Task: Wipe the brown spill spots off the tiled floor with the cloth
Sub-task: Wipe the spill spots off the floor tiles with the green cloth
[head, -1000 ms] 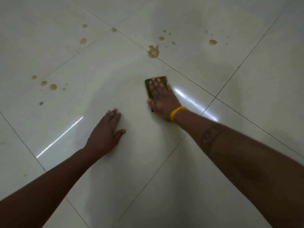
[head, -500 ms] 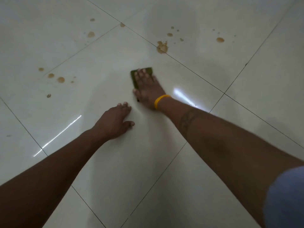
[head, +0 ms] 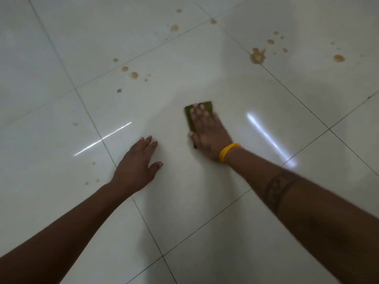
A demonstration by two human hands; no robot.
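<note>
Nearest the camera, two bare forearms are stretched out over the tiled floor [head: 205,191]. The left hand [head: 136,165] is laid flat on a tile, fingers straight and close together, thumb set apart; nothing is held by it, and it seems to be used as a support. A little farther out, the right hand [head: 207,133], marked by a yellow wristband [head: 226,152], is pressed palm-down with straight fingers onto the green cloth [head: 189,117], which is pinned flat to the floor; only its far and left edges are seen past the fingers.

The tile under the cloth looks free of marks. Beyond and to the left, a cluster of brown spots [head: 134,75] is seen well apart from the cloth, with fainter specks [head: 75,124] on the tile to the left of the supporting hand. Farther still, on the right, a larger splash [head: 257,56] sits on a grout line, with a round spot [head: 338,58] and small droplets near it. More spots [head: 174,28] lie at the far edge.

Much of the work is judged to remain. Liquid could be smeared rather than lifted if the soiled cloth is dragged through the large splash, and stain could be pushed into the grout. On so glossy a floor the supporting hand could slip if weight is shifted forward for the far spots
</note>
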